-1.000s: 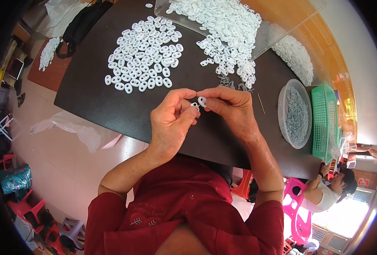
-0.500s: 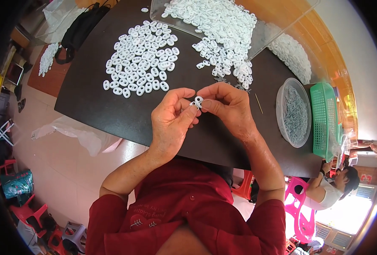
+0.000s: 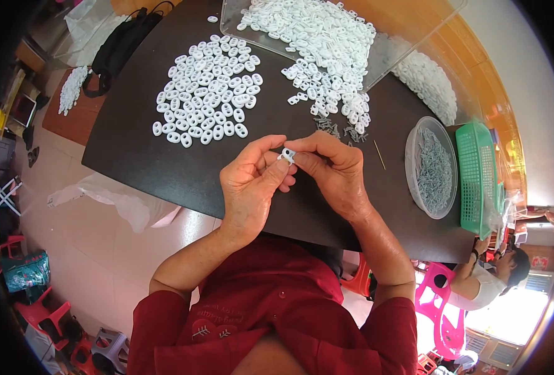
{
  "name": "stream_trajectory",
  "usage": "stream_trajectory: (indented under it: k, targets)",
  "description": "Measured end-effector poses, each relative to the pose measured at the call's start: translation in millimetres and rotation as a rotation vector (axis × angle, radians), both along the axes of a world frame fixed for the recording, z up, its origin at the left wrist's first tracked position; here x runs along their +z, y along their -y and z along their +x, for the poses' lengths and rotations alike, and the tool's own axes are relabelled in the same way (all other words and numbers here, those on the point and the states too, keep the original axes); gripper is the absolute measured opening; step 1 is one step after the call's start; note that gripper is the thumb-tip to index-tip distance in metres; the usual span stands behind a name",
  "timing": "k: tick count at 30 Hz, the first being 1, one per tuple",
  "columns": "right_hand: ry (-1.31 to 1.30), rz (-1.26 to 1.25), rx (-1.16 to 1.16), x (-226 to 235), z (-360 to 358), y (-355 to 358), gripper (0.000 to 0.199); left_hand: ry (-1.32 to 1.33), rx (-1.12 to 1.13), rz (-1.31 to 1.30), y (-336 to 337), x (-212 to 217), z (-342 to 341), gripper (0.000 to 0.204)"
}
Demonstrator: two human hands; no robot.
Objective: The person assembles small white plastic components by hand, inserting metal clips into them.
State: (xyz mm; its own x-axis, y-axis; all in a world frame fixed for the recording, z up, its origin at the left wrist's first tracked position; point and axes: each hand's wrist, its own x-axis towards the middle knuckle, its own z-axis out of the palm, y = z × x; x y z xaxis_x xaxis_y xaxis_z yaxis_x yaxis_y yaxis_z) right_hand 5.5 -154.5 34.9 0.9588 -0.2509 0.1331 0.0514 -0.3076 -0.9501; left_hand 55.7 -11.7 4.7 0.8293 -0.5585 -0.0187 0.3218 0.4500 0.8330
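Note:
Above the front part of the dark table, my two hands meet around a small white plastic piece with holes (image 3: 287, 155). My left hand (image 3: 252, 181) pinches it from the left between thumb and fingers. From the other side, the thumb and forefinger of my right hand (image 3: 334, 165) press on the same piece; their tips partly cover it. Just beyond my right hand lie small grey pins (image 3: 325, 127) in loose clusters. A spread of white oval two-holed pieces (image 3: 208, 94) covers the table to the left. Looser white pieces (image 3: 327, 84) spill out beyond my hands.
A clear tub (image 3: 224, 19) lies at the back with a heap of white pieces. To the right are a round clear bowl (image 3: 410, 181) of grey pins, a green basket (image 3: 467, 181) and a thin stick (image 3: 380, 154). Another person (image 3: 483, 281) sits at the far right.
My right hand has shifted slightly left and down, its fingers closing in on the white piece. The piece has turned between my fingertips. More of the grey pins now shows.

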Motion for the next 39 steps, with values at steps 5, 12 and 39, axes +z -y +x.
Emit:
stream_trajectory:
  k: [5,12,39]
  targets:
    - [0.053,-0.022,-0.010,-2,-3,-3,0.021,0.000,0.024,-0.039,3,-2,-2,0.032]
    - [0.084,-0.102,-0.041,3,-6,-9,0.024,-0.035,0.008,-0.042,3,1,1,0.032]
    - [0.214,-0.387,-0.111,1,-14,-12,0.032,-0.007,-0.008,-0.037,-1,4,1,0.021]
